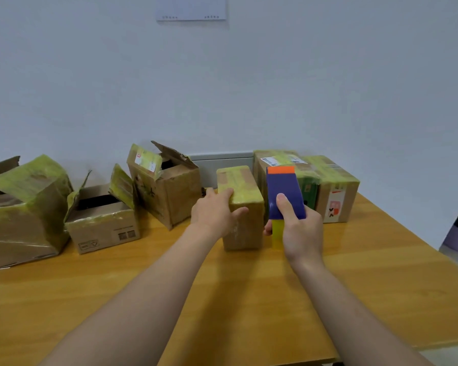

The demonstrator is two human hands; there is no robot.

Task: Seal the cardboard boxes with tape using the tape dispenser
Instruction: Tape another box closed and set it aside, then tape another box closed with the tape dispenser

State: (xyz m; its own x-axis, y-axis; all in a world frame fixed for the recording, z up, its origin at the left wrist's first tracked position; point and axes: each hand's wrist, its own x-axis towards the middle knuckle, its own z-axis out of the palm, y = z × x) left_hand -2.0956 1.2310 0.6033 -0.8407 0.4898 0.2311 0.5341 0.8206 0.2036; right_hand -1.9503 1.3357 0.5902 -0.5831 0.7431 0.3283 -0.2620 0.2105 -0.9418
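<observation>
One box [24, 220] partly off-frame, left.

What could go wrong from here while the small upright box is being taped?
1. The small upright cardboard box is narrow and held only at its top by the left hand. A pull from the blue tape dispenser with the orange top in the right hand might tip it.
2. The left hand's fingers lie across the box top, so the tape could catch them.
</observation>
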